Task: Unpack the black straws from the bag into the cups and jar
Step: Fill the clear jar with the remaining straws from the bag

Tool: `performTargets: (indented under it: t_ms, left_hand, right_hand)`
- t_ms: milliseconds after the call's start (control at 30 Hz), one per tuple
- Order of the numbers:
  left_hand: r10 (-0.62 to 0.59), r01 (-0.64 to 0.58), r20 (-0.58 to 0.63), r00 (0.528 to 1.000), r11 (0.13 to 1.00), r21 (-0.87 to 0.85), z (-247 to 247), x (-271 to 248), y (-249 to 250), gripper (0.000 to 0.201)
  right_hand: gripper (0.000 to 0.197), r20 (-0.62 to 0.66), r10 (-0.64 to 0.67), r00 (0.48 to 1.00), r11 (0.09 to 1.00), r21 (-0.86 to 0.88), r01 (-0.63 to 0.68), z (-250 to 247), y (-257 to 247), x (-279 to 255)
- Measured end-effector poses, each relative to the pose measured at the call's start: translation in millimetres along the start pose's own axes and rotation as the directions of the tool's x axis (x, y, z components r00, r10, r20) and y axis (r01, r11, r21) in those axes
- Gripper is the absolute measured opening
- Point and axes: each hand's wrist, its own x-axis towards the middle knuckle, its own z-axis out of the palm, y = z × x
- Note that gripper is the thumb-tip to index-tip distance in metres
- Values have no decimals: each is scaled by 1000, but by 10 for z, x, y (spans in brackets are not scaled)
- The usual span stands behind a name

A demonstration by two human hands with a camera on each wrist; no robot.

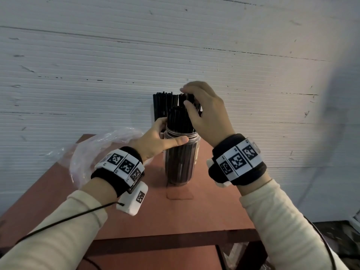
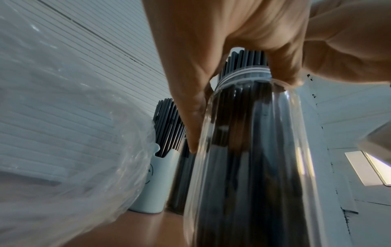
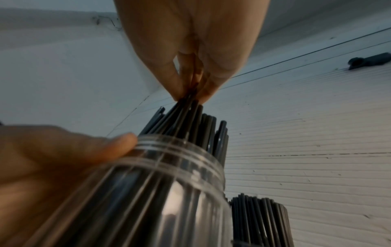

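My left hand (image 1: 155,139) grips the clear plastic jar's (image 1: 182,162) neck; my right hand (image 1: 204,112) pinches thin black straws (image 1: 179,119) standing in it. At ten o'clock the crumpled clear bag (image 1: 93,151) looks emptied, cups behind already filled: nearly finished, I judge.

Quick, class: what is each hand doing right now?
Left hand: grips the clear jar near its rim.
Right hand: pinches black straws standing in the jar.

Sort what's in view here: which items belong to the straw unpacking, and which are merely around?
Job:
- clear jar, gripped at its neck by left hand
- black straws, tops pinched by right hand
- light cup holding straws
- plastic bag

Around:
- red table
- white panelled wall
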Motion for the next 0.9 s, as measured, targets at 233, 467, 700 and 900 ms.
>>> performTargets:
  t_ms: [233,467,700,900]
  left_hand:
    - [-3,2,-44,999,1000,-17,72,-93,31,85]
    - [34,-39,-136,990,999,-37,135,-157,-15,76]
    - [33,-36,-174,984,999,-14,103,-182,35,88]
    - [2,-3,40,999,1000,23,-97,-142,88,63]
  right_hand:
    - [43,-11,70,998,998,-7,-70,-60,-37,-171]
    - [32,34,62,997,998,-15,-62,29,-17,-421]
    - [47,95,111,989,992,51,-116,9,-12,-482]
    - [88,338,428,838,880,55,-472,-160,131,-452]
